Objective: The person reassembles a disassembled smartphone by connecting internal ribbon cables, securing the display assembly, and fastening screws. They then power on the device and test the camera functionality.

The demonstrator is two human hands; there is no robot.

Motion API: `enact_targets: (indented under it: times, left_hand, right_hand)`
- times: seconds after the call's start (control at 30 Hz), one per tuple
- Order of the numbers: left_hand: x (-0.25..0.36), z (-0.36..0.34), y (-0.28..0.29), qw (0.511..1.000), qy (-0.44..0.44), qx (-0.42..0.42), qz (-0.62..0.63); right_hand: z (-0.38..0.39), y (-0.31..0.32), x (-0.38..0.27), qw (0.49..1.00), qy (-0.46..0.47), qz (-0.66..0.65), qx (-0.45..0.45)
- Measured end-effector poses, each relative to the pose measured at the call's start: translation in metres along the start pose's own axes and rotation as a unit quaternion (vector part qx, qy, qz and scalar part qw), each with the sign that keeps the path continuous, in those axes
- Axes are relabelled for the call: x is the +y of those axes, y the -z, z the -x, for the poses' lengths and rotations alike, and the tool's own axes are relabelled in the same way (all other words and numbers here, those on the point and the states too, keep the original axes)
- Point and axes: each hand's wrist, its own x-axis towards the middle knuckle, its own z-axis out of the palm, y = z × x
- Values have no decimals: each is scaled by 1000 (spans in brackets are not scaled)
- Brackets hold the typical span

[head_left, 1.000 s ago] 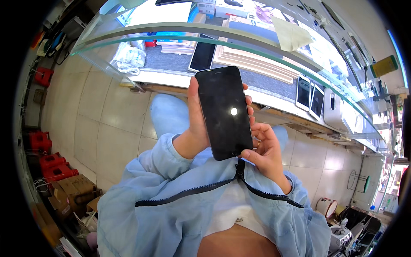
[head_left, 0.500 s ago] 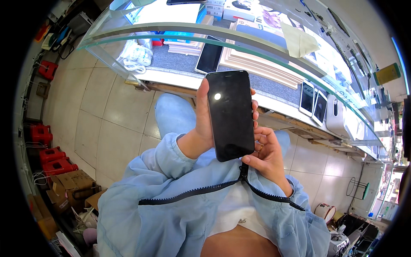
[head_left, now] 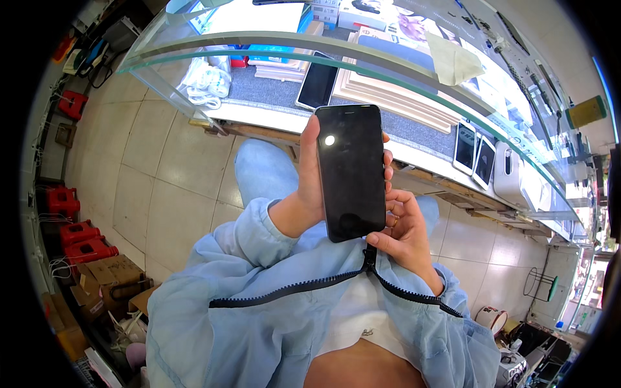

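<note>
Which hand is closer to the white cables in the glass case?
Left. The left hand, holding the black phone, is below-right of the white cables in view; the right hand is farther right, by the phone's lower right corner.

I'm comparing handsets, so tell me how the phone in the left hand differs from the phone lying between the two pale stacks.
The held phone is gripped by the left hand; the lying phone rests on the grey mat. The held phone's edge is dark, the lying phone's pale. The held phone looks larger in view than the lying phone. Both have dark screens.
</note>
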Motion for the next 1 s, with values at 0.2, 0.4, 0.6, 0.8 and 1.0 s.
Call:
enact_targets:
  times: [0.2,0.4,0.6,0.8,1.0]
  left_hand:
    - [1,0,1,1000,6,8,6]
    - [0,-1,1,999,14,21,22]
    - [2,-1,4,1000,13,25,8]
    - [1,-1,5,999,18,18,25]
    - [2,0,6,999,15,19,23]
  right_hand:
    - [0,0,0,1000,0,1,-1]
    - [-1,0,0,1000,-7,11,7]
    - [0,0,2,1000,-12,10,5]
    - [0,1,3,1000,-14,4,4]
    - [1,1,4,1000,-20,7,3]
